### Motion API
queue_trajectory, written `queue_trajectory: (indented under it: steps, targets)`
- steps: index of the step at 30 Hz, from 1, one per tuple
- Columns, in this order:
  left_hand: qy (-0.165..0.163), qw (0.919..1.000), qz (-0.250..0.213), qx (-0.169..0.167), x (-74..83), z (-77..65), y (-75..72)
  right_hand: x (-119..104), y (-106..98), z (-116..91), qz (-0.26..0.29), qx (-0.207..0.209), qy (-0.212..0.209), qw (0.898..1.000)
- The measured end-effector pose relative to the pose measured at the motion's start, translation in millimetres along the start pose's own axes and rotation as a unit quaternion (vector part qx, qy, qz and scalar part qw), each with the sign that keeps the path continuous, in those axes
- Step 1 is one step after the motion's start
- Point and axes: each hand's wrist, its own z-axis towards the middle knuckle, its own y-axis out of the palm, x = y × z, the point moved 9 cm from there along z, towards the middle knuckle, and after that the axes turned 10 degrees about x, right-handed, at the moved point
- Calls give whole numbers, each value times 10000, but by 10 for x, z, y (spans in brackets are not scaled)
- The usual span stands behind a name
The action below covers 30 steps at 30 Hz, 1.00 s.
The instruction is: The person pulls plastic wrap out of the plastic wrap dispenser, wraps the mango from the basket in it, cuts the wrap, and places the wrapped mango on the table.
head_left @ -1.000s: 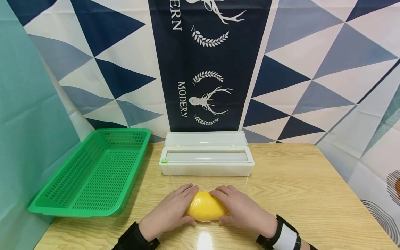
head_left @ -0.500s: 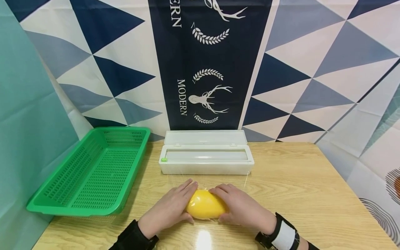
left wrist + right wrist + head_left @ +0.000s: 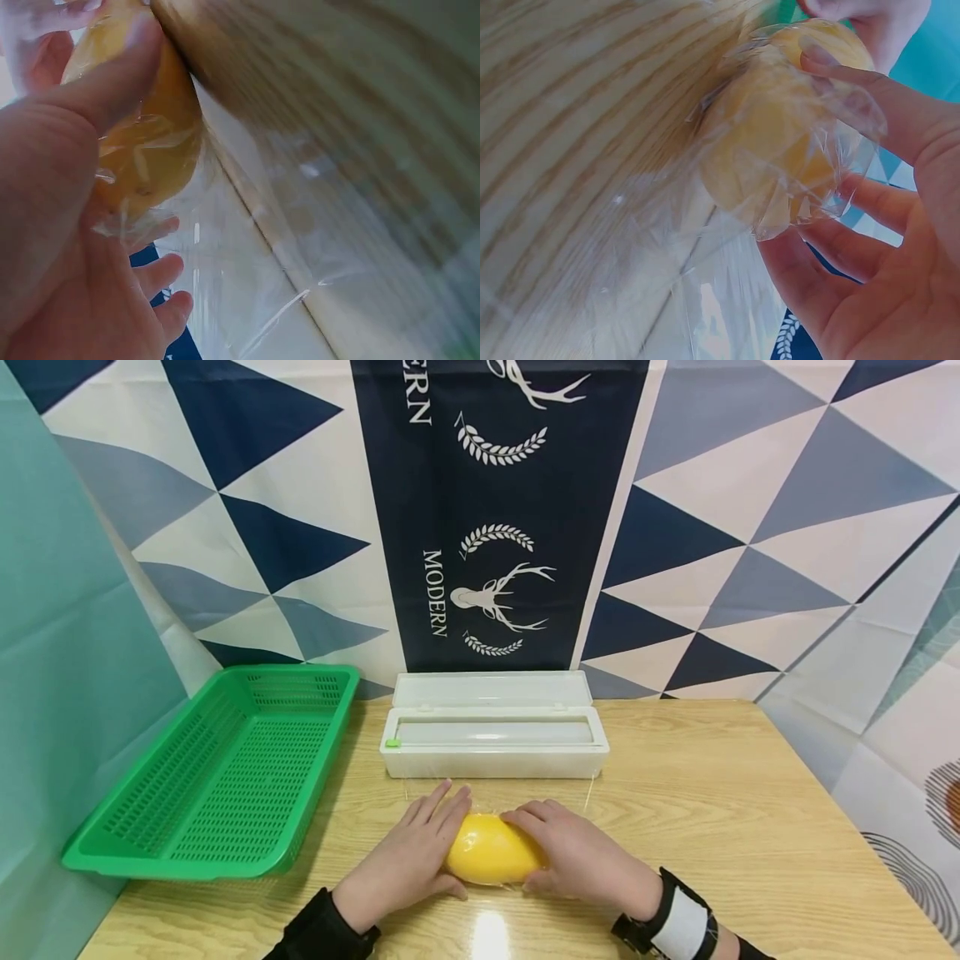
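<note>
A smooth yellow oval fruit (image 3: 495, 852) rests on the table in front of the person, covered in clear cling film. My left hand (image 3: 408, 856) holds its left end, thumb on the near side and fingers reaching past the far side. From the opposite end my right hand (image 3: 588, 860) grips it, with thumb and fingers around the wrapped end. Wrinkled film (image 3: 847, 135) bunches over the fruit in the right wrist view. In the left wrist view a loose sheet of film (image 3: 225, 292) stretches off the fruit along the table.
Behind the hands stands a white cling film dispenser (image 3: 495, 766), lid raised, roll inside and a green slider at its left. A green plastic basket (image 3: 183, 867) sits at the left. Patterned cloth hangs behind the wooden table (image 3: 720, 827).
The left hand's fingers have shifted slightly forward and left and spread a little at the fruit's far side. The right hand and the fruit hold nearly the same place.
</note>
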Motion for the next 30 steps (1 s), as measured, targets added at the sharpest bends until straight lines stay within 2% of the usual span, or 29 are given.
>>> queue_trajectory:
  steps: [3,5,9,12,16,24,30]
  targets:
    - [16,9999,-130,-44,8,-3,-58,3,4,2,-12,-36,30,10000]
    - [121,9998,-109,74,42,13,-134,4,5,3,-24,-44,42,10000]
    - [610,9970,-2,486,193,61,-290,5,9,4,-60,-20,1,10000]
    - [875,9945,73,570,281,72,-311,15,16,1,-28,-8,-44,10000]
    - [791,9955,49,512,276,66,-261,44,34,-2,97,-63,-72,9999]
    - [547,9966,-103,608,225,73,-228,118,67,8,328,-284,80,9990]
    - [429,9972,-149,588,178,75,-211,106,-6,14,346,-158,41,9993]
